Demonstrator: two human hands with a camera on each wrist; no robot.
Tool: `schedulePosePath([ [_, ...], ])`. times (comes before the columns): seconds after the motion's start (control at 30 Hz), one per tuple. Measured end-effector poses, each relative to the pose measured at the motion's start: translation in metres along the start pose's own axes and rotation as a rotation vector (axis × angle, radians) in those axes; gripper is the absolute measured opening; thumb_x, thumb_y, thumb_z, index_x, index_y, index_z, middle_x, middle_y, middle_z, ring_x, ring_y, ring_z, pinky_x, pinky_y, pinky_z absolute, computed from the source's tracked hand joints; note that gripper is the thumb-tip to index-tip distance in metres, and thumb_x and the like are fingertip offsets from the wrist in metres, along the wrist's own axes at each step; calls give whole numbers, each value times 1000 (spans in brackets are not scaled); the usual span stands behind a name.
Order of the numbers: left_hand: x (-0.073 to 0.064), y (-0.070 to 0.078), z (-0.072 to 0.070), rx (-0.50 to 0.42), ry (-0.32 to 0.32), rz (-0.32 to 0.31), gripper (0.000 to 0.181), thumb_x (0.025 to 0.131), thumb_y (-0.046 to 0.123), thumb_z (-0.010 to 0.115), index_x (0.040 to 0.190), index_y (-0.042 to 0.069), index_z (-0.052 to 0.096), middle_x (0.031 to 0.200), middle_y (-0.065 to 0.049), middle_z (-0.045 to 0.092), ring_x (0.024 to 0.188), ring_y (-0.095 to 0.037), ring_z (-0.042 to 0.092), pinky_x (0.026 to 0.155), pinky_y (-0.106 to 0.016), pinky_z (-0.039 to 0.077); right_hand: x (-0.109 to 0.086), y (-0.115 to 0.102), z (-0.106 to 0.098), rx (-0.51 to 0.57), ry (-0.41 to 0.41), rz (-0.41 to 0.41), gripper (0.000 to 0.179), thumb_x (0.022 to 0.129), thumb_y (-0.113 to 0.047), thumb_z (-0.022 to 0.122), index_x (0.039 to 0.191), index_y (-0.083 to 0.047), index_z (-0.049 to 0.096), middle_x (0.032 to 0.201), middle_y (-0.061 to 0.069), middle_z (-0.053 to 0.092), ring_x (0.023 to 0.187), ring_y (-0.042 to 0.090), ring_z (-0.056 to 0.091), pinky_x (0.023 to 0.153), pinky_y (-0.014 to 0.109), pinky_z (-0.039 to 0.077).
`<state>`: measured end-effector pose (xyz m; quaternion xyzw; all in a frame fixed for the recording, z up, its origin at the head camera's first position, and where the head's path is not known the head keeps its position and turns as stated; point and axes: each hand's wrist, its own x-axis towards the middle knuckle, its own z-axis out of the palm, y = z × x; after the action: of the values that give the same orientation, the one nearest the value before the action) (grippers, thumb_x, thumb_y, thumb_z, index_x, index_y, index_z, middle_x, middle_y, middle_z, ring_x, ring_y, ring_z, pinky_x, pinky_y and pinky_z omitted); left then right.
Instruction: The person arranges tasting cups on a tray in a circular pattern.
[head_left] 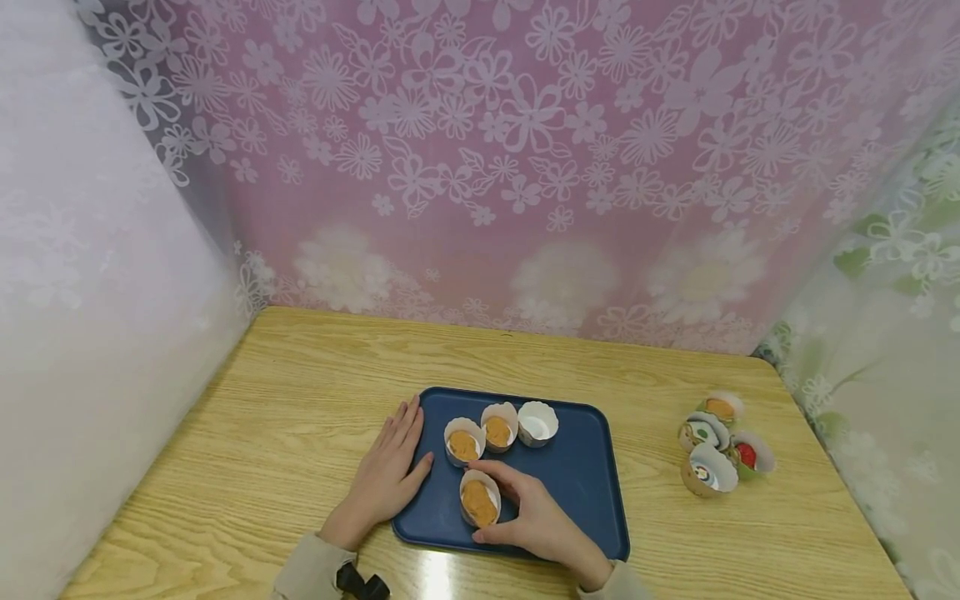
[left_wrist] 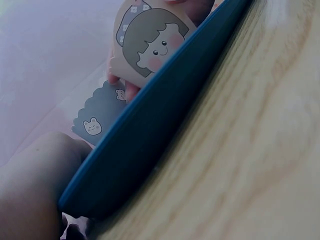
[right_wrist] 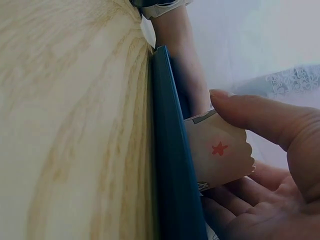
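Note:
My right hand [head_left: 536, 517] grips a paper baking cup [head_left: 480, 500] at the front of the blue tray [head_left: 570, 475], thumb on its near side and fingers on the far side. Orange-brown filling shows inside that cup. In the right wrist view the cup [right_wrist: 220, 147] bears a red star and stands at the tray's rim. My left hand [head_left: 386, 475] lies with fingers extended along the tray's left edge. Behind the held cup stand two more filled cups [head_left: 463, 443] [head_left: 498, 429] and a white-lined cup [head_left: 537, 425] with no filling showing.
To the right of the tray, several paper cups [head_left: 708, 471] cluster on the wooden table [head_left: 315, 375], some with orange, red or green bits inside. Flowered curtains [head_left: 487, 167] hang behind the table and on both sides. A black strap [head_left: 362, 582] sits by the left sleeve.

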<state>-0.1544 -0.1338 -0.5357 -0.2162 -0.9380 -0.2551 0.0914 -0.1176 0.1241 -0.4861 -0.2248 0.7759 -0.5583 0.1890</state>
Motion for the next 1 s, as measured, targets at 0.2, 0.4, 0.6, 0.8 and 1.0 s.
schedulePosePath([
  [0.2, 0, 1, 0, 9, 31, 12, 68, 102, 28, 55, 153, -7, 27, 164, -16, 17, 149, -36, 17, 120, -49, 17, 4, 0, 0, -3, 7, -3, 78, 75, -14, 89, 144, -14, 53, 143, 3, 54, 132, 25, 49, 107, 26, 42],
  [0.4, 0, 1, -1, 12, 11, 3, 69, 102, 29, 53, 154, -6, 25, 164, -15, 14, 150, -34, 15, 120, -49, 17, 7, 0, 2, -4, 50, 1, 77, 71, -13, 91, 140, -16, 57, 139, 1, 57, 128, 24, 54, 104, 35, 46],
  [0.6, 0, 1, -2, 10, 0, 0, 69, 102, 30, 53, 154, -5, 24, 164, -14, 14, 150, -33, 14, 121, -48, 17, 9, -3, 4, 24, 63, -14, 69, 70, -8, 90, 133, -18, 63, 134, 0, 60, 124, 26, 57, 99, 33, 51],
  [0.8, 0, 2, -1, 7, 11, 1, 69, 102, 29, 53, 154, -6, 25, 164, -15, 15, 150, -34, 15, 120, -49, 17, 12, -6, 6, -22, 94, -9, 62, 70, -9, 91, 125, -16, 64, 125, 5, 64, 115, 27, 62, 90, 27, 55],
  [1.0, 0, 1, 0, -2, 29, 11, 68, 102, 27, 54, 153, -7, 26, 164, -17, 17, 150, -35, 16, 119, -51, 18, 14, -7, 7, -106, 179, -29, 52, 71, -9, 90, 116, -11, 63, 112, 6, 67, 104, 23, 67, 85, 29, 57],
])
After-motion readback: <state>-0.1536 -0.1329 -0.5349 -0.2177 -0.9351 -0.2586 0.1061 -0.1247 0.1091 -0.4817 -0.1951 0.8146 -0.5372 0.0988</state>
